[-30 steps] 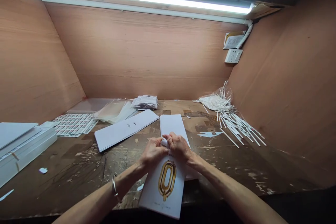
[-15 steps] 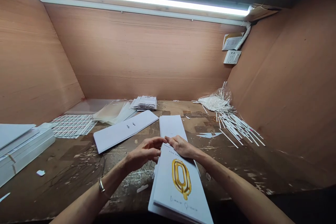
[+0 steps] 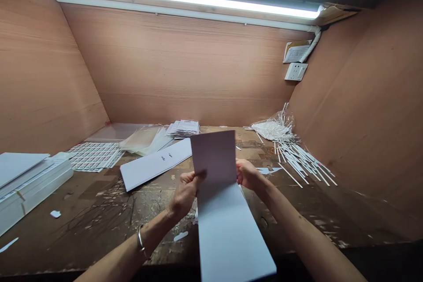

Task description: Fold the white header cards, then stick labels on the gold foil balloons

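Observation:
Both my hands hold a long white card (image 3: 228, 224) above the worn brown table (image 3: 99, 216). Its plain side faces me, and its far part is folded up towards me. My left hand (image 3: 185, 191) pinches the card's left edge at the fold. On the right edge, my right hand (image 3: 246, 174) grips the card, with its fingers partly hidden behind the raised flap. A metal bangle (image 3: 141, 241) sits on my left wrist.
A stack of long white cards (image 3: 155, 165) lies left of my hands. Clear bags (image 3: 142, 139), sticker sheets (image 3: 92, 156), small leaflets (image 3: 183, 128) and white boards (image 3: 23, 180) lie further left. White sticks (image 3: 297, 154) spread at the right. Wooden walls enclose the bench; a socket (image 3: 295, 71) hangs at right.
The card showing a gold balloon print lay flat under my fingers; now it is turned blank side up, lifted, and its far part is bent upright between both hands.

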